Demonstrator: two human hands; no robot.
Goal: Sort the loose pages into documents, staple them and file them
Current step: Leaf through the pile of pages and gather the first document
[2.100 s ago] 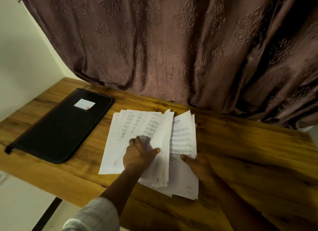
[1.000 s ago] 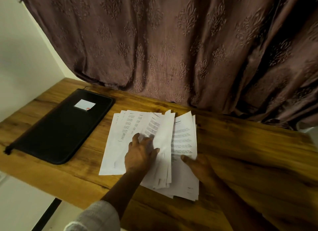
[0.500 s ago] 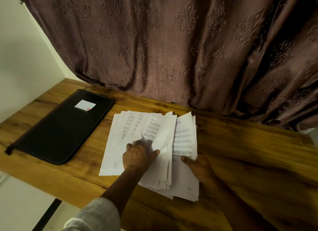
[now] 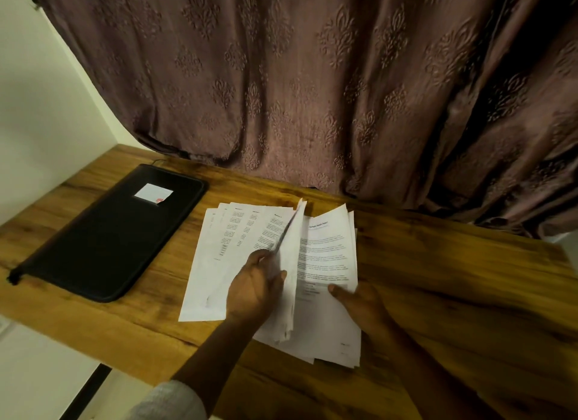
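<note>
One brown patterned curtain (image 4: 312, 75) across the back. One wooden table (image 4: 453, 294) below. One black zipped folder (image 4: 109, 231) flat at the table's left. Just beside it, loose pages (image 4: 331, 332) in three lots: about five fanned sheets (image 4: 219, 247) at left, one flat pile (image 4: 325, 257) at right, one raised sheaf (image 4: 291, 278) between. Two hands: left hand (image 4: 253, 288) pinching the raised sheaf; right hand (image 4: 362, 303) with thumb on the pile, fingers hidden, grip not discernible. One white label (image 4: 153, 192) on the folder.
</note>
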